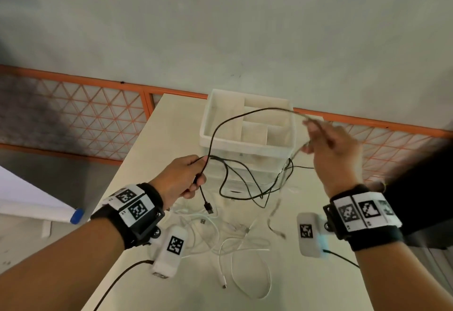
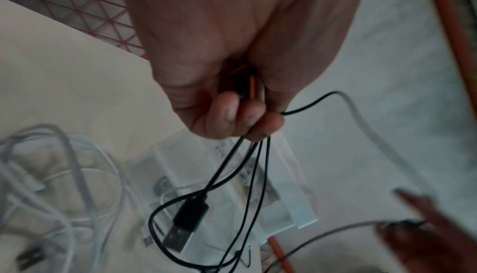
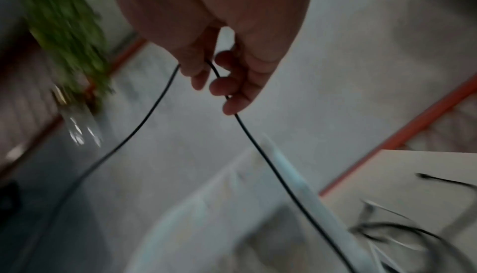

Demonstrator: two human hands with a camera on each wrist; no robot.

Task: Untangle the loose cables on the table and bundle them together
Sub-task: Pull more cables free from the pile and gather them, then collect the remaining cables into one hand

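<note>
Above the table, left hand and right hand pinch a black cable arching crosswise between them.

My left hand is raised above the table, left of my right hand, which is higher and over the divided bin's right rim. A cable arcs between them above the bin. Its plug hangs below my left hand. More cables lie loose on the table, nearer to me than the bin.
</note>
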